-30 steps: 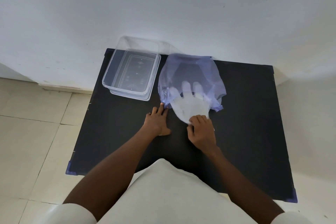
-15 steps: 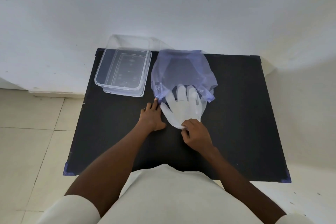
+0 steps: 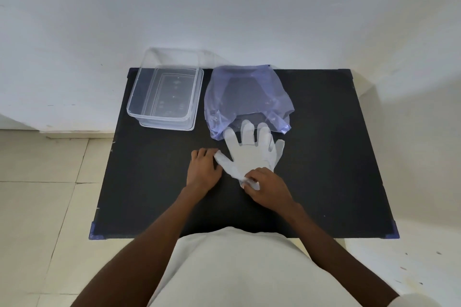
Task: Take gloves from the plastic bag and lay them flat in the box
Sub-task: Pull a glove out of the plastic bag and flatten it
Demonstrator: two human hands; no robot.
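Note:
A white glove lies spread on the black table, its fingers pointing away from me and just clear of the mouth of the purple plastic bag. My right hand pinches the glove's cuff. My left hand rests on the table with its fingertips touching the glove's thumb. The clear plastic box stands at the table's far left corner, with nothing inside it that I can see.
A white wall runs right behind the table's far edge. Pale floor tiles lie to the left of the table. My light-coloured clothing covers the near edge.
My right hand has pulled the glove toward me, out of the bag, and it now lies almost fully on the table. My left hand has moved from the bag's mouth to the glove's thumb.

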